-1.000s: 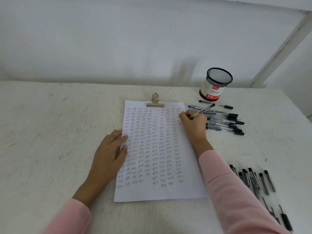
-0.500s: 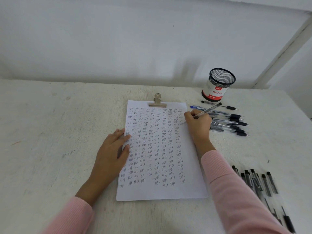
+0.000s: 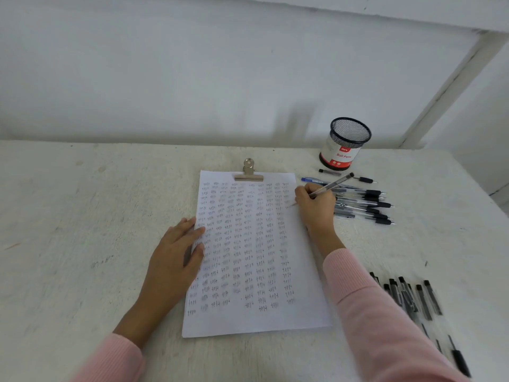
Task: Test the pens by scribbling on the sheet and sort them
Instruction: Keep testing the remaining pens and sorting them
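A white sheet (image 3: 256, 318) covered in rows of small ink marks lies on the table under a metal clip (image 3: 249, 172). My left hand (image 3: 176, 260) rests flat on the sheet's left edge. My right hand (image 3: 316, 208) grips a clear pen (image 3: 334, 183) with its tip down at the sheet's upper right margin. A bunch of pens (image 3: 363, 205) lies just right of that hand. Another group of pens (image 3: 413, 299) lies at the near right, partly behind my right sleeve.
A black mesh pen cup (image 3: 344, 144) with a red and white label stands at the back right. The white wall runs behind the table (image 3: 82, 216). The table's right edge is close to the far pens.
My right hand with the pen has slid a little down the sheet's right margin. The left hand has stayed on the sheet.
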